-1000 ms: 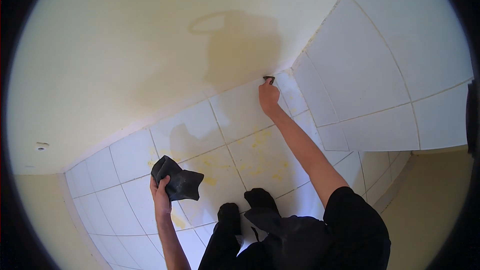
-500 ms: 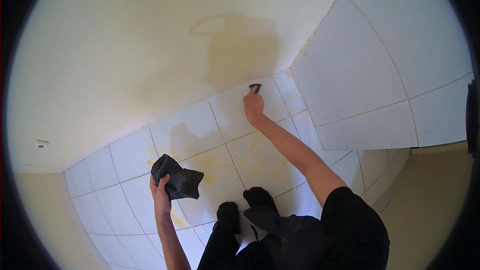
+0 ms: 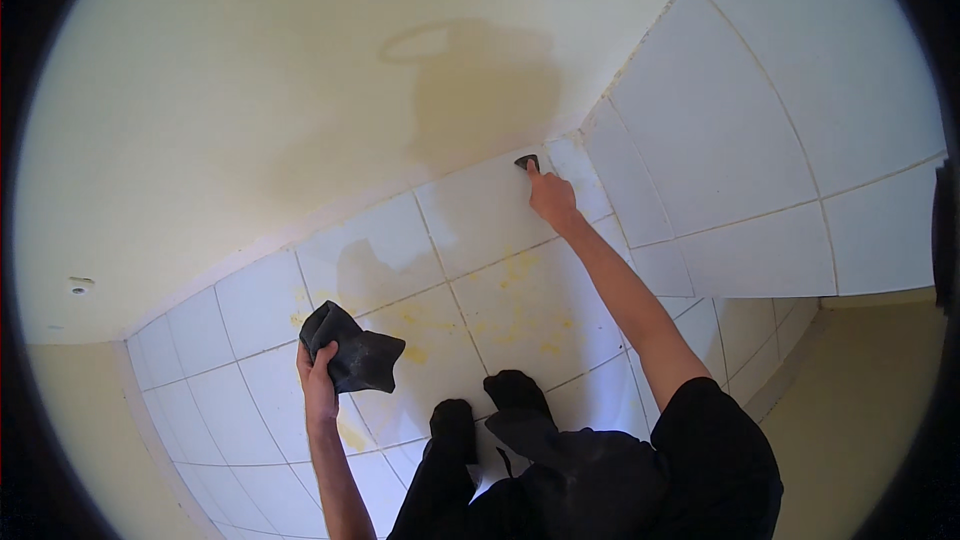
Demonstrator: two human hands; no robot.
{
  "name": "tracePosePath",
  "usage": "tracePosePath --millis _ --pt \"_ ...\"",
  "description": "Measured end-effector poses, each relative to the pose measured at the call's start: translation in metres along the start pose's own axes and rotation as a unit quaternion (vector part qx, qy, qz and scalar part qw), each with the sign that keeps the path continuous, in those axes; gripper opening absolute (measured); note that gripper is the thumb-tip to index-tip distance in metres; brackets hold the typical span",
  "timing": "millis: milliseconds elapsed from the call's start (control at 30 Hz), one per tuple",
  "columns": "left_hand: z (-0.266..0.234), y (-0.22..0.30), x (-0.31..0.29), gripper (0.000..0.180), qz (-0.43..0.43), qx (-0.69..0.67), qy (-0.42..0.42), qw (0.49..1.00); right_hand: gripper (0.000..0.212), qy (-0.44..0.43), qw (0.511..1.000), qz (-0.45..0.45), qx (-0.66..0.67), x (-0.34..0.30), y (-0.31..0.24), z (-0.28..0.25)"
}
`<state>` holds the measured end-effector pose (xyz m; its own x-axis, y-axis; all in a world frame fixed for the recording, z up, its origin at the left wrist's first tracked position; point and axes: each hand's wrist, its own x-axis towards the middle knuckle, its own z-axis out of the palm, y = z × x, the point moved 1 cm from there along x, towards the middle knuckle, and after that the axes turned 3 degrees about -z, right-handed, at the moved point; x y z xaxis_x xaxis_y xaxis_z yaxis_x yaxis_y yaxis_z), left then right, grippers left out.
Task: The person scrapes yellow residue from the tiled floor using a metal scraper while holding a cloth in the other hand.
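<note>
My right hand (image 3: 552,198) reaches far out over the white floor tiles (image 3: 480,215). Its fingers are closed on a small dark scraper (image 3: 528,162) with a wedge-shaped end, the index finger laid along it. The scraper is at the tile surface near the foot of the wall, close to the corner; its handle is hidden in the hand. My left hand (image 3: 318,378) grips a folded black piece of material (image 3: 352,350) with pale specks, held above the floor at the left; whether it is a cloth or a bag I cannot tell.
Yellow smears (image 3: 410,325) mark the tiles before my dark-covered feet (image 3: 518,395). A cream wall (image 3: 250,90) rises ahead, and a white tiled side (image 3: 720,130) stands to the right. A small white fitting (image 3: 81,286) sits on the wall at far left.
My right hand has slid the scraper a little to the right along the wall's foot, toward the corner. The left hand keeps the black material in nearly the same place.
</note>
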<state>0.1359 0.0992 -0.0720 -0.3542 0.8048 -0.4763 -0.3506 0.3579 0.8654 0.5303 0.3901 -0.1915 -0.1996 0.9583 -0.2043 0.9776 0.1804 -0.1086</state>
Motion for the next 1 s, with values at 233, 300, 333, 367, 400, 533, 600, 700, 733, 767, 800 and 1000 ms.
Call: tracePosePath --millis 233,300,333,367,400,533,600,700,733,767,800,1000 --pt "0.007 0.0 0.002 0.045 0.016 -0.005 0.01 1.0 0.053 0.003 1.0 -0.005 -0.017 0.003 -0.005 0.001" --pt "0.006 0.001 0.005 0.045 0.016 0.005 -0.014 1.0 0.052 0.011 1.0 -0.002 -0.015 0.006 -0.005 0.001" --pt "0.008 0.001 0.003 0.045 0.017 0.004 -0.015 1.0 0.051 0.02 1.0 0.002 -0.012 0.009 -0.005 0.002" --pt "0.011 0.001 0.001 0.045 0.013 0.005 -0.007 1.0 0.051 0.021 1.0 0.002 -0.012 0.009 -0.005 0.004" --pt "0.012 0.001 -0.001 0.045 0.01 0.006 0.001 1.0 0.051 0.016 1.0 0.002 -0.017 0.009 -0.005 0.007" --pt "0.012 0.004 -0.003 0.045 0.012 -0.01 -0.008 1.0 0.048 0.024 0.999 0.017 0.014 0.015 -0.01 0.006" --pt "0.015 0.005 -0.008 0.044 0.011 -0.011 0.012 1.0 0.046 0.008 1.0 0.012 0.0 0.014 -0.011 0.002" --pt "0.018 0.005 -0.005 0.044 0.01 -0.009 -0.001 1.0 0.043 0.026 1.0 0.01 -0.002 0.02 -0.014 -0.003" --pt "0.018 0.004 -0.006 0.044 0.008 -0.008 -0.002 1.0 0.041 0.06 0.998 0.015 0.009 0.02 -0.014 -0.003" --pt "0.019 0.001 -0.008 0.045 0.004 -0.001 0.001 1.0 0.041 0.059 0.998 0.017 0.01 0.017 -0.011 -0.003" --pt "0.019 0.002 -0.008 0.045 0.004 0.005 0.007 1.0 0.035 0.023 1.0 -0.009 -0.015 0.016 -0.013 -0.009" --pt "0.017 0.002 -0.007 0.044 -0.003 -0.005 0.007 1.0 0.032 0.027 0.999 0.008 -0.017 0.015 -0.004 -0.006"
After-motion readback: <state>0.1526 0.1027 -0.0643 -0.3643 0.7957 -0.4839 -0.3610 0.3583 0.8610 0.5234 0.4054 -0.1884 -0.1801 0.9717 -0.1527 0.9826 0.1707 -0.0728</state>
